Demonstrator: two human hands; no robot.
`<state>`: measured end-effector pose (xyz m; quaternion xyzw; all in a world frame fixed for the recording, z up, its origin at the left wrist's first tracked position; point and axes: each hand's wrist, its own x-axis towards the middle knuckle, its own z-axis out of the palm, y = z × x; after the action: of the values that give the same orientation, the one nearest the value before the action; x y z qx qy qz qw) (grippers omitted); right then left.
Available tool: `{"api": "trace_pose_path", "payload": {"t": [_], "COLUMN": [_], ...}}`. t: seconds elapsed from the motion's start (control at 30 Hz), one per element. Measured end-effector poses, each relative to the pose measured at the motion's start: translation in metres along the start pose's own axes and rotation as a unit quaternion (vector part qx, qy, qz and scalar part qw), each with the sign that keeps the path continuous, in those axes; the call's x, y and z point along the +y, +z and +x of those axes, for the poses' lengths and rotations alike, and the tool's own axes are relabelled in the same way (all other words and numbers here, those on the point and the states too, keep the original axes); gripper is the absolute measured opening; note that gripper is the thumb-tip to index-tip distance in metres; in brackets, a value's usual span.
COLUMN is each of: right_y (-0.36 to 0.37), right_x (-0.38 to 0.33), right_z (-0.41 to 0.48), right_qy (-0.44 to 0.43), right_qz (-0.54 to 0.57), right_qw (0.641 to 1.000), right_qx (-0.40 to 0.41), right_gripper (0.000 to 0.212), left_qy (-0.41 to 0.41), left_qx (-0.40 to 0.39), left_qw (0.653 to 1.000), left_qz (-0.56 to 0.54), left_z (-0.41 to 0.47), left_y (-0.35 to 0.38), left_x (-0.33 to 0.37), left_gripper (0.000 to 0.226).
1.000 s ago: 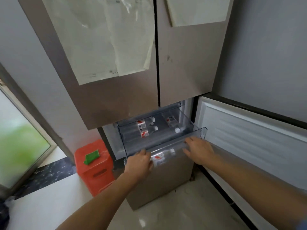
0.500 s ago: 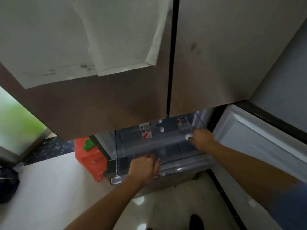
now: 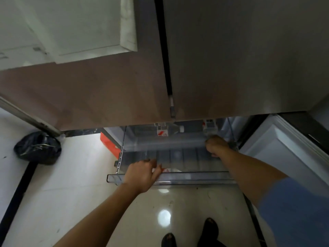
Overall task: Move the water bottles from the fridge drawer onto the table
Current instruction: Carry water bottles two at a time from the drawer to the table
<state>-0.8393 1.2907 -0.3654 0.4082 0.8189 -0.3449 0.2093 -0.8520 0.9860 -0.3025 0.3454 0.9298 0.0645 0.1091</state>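
Clear drawer [image 3: 195,177], left hand [image 3: 142,175] gripping its rim, right hand [image 3: 217,145] grip unclear, fridge doors [image 3: 231,68] overhanging bottles [image 3: 170,130]

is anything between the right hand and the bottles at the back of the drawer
Nothing visible does. The right hand is inside the open drawer, just in front of the water bottles at the back. The fridge doors overhang them and hide whether it touches one.
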Motion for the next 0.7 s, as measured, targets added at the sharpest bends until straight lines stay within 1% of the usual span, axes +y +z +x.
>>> {"api": "trace_pose_path", "payload": {"t": [0.03,0.1,0.17,0.23,0.3,0.37,0.47,0.57,0.63,0.7], "right_y": [-0.002,-0.005,-0.008,-0.01,-0.015,-0.023,-0.034,-0.037,-0.033,-0.029], "right_x": [0.0,0.001,0.003,0.006,0.011,0.016,0.027,0.039,0.048,0.056], "right_z": [-0.005,-0.016,-0.029,-0.042,-0.057,-0.072,-0.093,-0.113,-0.121,-0.123], "right_qy": [0.009,0.005,-0.014,-0.031,-0.049,-0.065,-0.065,-0.063,-0.097,-0.13], "right_qz": [0.014,0.001,-0.035,-0.057,-0.079,-0.101,-0.098,-0.109,-0.123,-0.112], "right_qw": [1.0,0.999,0.999,0.998,0.996,0.992,0.988,0.981,0.969,0.96], "right_qx": [-0.017,-0.037,-0.03,-0.014,0.005,0.047,0.098,0.144,0.19,0.223], "right_gripper": [0.029,0.027,0.03,0.033,0.032,0.032,0.031,0.026,0.027,0.029], "left_qy": [0.001,0.017,0.034,0.055,0.073,0.086,0.108,0.124,0.119,0.112], "left_qx": [-0.022,-0.056,-0.074,-0.092,-0.107,-0.118,-0.133,-0.124,-0.092,-0.042], "left_qw": [1.0,0.998,0.997,0.994,0.989,0.985,0.978,0.973,0.973,0.976], "left_qz": [-0.011,-0.016,0.003,0.039,0.074,0.093,0.12,0.151,0.175,0.18], "left_z": [0.004,0.015,0.029,0.043,0.055,0.063,0.073,0.086,0.098,0.115], "left_y": [-0.001,-0.004,-0.008,-0.014,-0.02,-0.023,-0.026,-0.025,-0.017,-0.004], "left_x": [-0.001,-0.001,0.005,0.015,0.027,0.036,0.043,0.044,0.043,0.041], "left_gripper": [0.051,0.042,0.036,0.029,0.03,0.031,0.032,0.031,0.036,0.043]}}
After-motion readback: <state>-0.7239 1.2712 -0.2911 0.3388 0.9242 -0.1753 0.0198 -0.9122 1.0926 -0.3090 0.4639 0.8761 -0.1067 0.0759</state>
